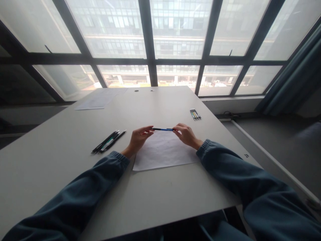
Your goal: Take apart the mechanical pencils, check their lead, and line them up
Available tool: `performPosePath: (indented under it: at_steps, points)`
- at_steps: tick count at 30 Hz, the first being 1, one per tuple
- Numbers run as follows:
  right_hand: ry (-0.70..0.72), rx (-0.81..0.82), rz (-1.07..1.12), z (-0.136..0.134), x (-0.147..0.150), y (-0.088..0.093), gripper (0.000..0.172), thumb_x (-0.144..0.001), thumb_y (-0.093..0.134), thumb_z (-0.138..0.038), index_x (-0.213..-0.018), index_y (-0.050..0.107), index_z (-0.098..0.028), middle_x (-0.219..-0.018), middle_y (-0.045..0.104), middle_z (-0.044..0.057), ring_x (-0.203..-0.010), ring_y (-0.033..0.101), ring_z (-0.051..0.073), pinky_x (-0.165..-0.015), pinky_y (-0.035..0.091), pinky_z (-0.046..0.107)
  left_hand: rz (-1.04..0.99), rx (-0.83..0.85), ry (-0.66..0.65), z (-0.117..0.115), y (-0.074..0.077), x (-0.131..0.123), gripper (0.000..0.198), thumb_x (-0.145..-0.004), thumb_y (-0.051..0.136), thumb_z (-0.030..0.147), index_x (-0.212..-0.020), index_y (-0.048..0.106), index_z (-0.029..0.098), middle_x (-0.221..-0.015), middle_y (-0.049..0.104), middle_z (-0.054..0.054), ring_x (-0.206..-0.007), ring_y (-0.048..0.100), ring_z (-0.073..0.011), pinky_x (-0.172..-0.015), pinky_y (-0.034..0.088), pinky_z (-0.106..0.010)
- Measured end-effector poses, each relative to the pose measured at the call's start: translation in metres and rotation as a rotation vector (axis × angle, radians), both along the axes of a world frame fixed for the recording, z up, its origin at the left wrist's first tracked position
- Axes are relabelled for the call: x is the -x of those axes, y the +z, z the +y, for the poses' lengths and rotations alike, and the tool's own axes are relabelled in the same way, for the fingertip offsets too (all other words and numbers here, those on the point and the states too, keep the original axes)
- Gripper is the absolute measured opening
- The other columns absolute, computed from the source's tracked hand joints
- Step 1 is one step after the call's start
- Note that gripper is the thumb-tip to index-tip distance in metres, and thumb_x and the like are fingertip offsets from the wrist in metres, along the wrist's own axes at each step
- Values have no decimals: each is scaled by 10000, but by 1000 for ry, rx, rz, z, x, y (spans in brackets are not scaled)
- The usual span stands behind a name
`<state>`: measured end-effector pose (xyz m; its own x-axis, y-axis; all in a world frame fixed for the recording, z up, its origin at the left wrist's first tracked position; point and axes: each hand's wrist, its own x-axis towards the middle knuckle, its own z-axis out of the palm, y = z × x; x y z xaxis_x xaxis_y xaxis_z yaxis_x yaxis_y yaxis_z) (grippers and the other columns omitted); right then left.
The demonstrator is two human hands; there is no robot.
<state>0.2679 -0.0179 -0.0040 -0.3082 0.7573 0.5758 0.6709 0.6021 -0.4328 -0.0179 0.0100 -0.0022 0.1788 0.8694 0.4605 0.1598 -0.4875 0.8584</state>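
A thin blue and black pen (163, 129) is held level between my two hands above a white sheet of paper (164, 153). My left hand (138, 139) pinches the pen's left end with its fingertips. My right hand (186, 134) grips the right end, fingers curled round it. Both forearms wear dark blue sleeves and rest on the pale grey table (62, 160).
Several dark pens (108, 142) lie in a bunch left of my left hand. Another small bunch of pens (195, 114) lies at the far right of the table. More white sheets (100, 99) lie at the far left corner. Large windows stand behind; the table's right edge drops to the floor.
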Motion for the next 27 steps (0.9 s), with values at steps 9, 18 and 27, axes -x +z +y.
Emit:
performPosePath:
  at_steps: [9,18,27]
  points:
    - [-353,-39,184,45,-60,4,190,-928,601,-289,-958,751,-176,-914,704,92,-837,633,222,-864,472,345,-54,16,-28,0,4,1,687,-753,840,442,-1335,608,160,-881,752,-70,-687,656,-136,-630,550,-253]
    - [-964,158,333,81,-146,-6,272,-900,592,-303,-997,780,-132,-1007,773,172,-920,705,272,-822,515,347,-52,33,-55,-3,9,-2,632,-774,816,436,-1304,610,160,-783,700,-23,-619,613,-122,-608,545,-257]
    - [-1084,301,241,94,-167,-17,213,-824,680,-291,-916,801,-142,-942,779,184,-917,727,275,-801,548,320,-53,59,-42,-2,7,-1,707,-813,775,434,-1409,497,176,-773,680,-5,-590,579,-113,-594,505,-241]
